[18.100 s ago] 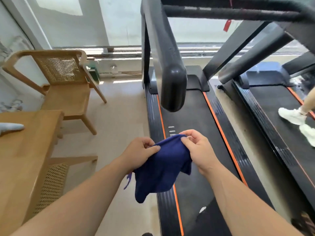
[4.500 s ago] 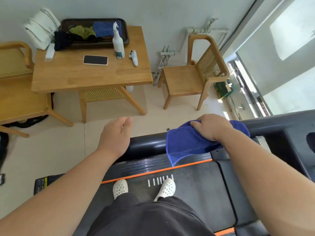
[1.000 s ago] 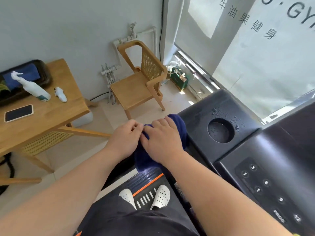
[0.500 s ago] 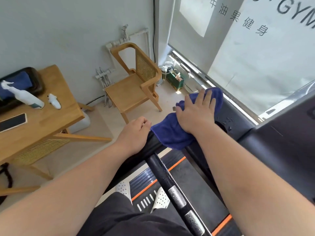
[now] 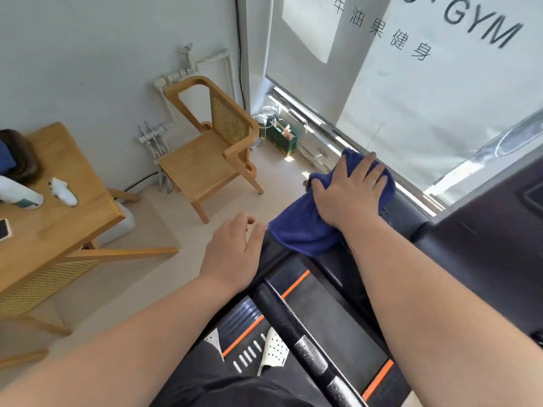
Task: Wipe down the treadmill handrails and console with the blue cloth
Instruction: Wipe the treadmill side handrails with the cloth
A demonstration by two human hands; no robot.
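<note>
From the head camera, the right hand (image 5: 349, 190) lies flat, fingers spread, pressing the blue cloth (image 5: 305, 230) onto the black left corner of the treadmill console (image 5: 482, 239). The cloth is bunched under the palm, with a loose fold hanging toward the near side. The left hand (image 5: 232, 255) is empty, its fingers loosely curled and gripping nothing, and it rests at the edge of the black handrail (image 5: 273, 251) just beside the cloth. Below, a black bar (image 5: 296, 333) with shiny grip patches crosses above the belt (image 5: 332, 315), which has orange stripes along its edges. White perforated shoes (image 5: 273, 349) stand on the deck. On the window blind (image 5: 440, 92), large letters read "GYM", cut off at the top, with the Chinese characters "牛油果健身" under them. A wooden chair (image 5: 211, 151) stands by the wall, and a wooden table (image 5: 55, 218) at the left carries a spray bottle (image 5: 17, 195) and a phone (image 5: 4, 229).
</note>
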